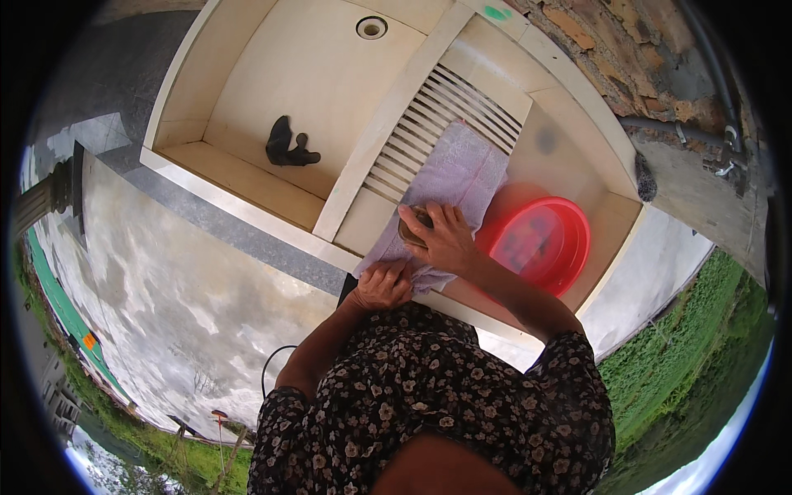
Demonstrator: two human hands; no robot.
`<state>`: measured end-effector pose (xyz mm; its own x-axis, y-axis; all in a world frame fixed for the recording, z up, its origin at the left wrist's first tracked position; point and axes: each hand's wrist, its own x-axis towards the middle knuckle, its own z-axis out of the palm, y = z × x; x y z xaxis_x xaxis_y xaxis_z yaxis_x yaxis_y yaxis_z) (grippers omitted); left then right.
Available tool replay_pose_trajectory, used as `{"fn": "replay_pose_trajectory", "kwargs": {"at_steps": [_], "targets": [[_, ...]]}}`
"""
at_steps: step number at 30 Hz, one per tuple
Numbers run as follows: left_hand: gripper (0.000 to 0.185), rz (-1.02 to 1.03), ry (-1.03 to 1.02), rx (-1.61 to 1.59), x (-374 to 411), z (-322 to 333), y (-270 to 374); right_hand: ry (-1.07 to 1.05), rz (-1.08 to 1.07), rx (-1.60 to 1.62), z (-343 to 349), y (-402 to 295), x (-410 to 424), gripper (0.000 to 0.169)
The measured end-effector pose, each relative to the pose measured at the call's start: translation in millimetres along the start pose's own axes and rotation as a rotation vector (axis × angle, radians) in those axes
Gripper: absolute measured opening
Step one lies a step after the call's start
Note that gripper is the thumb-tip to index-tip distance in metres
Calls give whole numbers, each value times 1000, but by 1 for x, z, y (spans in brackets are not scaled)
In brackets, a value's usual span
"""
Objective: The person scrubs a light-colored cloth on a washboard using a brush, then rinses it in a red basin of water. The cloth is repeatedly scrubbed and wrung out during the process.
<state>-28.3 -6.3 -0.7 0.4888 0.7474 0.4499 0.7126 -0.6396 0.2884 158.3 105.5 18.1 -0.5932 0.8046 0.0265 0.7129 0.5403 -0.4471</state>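
Note:
A wet lavender towel point(461, 170) lies draped over a ribbed washboard point(402, 139) built into a tiled washing trough. My right hand point(450, 241) is closed around a brown scrubbing brush or block point(411, 230) and presses it onto the towel; the fingers hide much of it. At the trough's near edge, my left hand point(385, 286) grips the bunched end of the towel. Right of the towel, a red plastic basin point(581, 257) sits tilted in the trough's right compartment. Dark, blurred shapes show inside the basin.
The left compartment point(309, 80) holds a dark, crumpled cloth item, perhaps a sock point(288, 145), and has a round drain point(372, 28). Cloudy water seems to stand in the right compartment point(557, 142). A brick wall point(594, 43) with pipes point(656, 127) rises behind.

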Motion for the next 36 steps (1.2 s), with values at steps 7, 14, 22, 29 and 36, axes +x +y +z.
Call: {"fn": "replay_pose_trajectory", "kwargs": {"at_steps": [7,14,22,29,36], "targets": [[29,34,27,2,4,7,-2,172,530,-314,-7,175,124,59],[27,53,64,56,-2,4,-3,-95,-117,8,-21,-1,-27,78],[19,-103,-114,-184,23,-9,8,169,343,-236,1,172,75,64],[47,-329,-100,1,170,40,-47,448,1301,901,-15,187,-16,52],[34,-637,-462,82,185,133,-47,483,1114,1727,-4,177,-51,37]]}}
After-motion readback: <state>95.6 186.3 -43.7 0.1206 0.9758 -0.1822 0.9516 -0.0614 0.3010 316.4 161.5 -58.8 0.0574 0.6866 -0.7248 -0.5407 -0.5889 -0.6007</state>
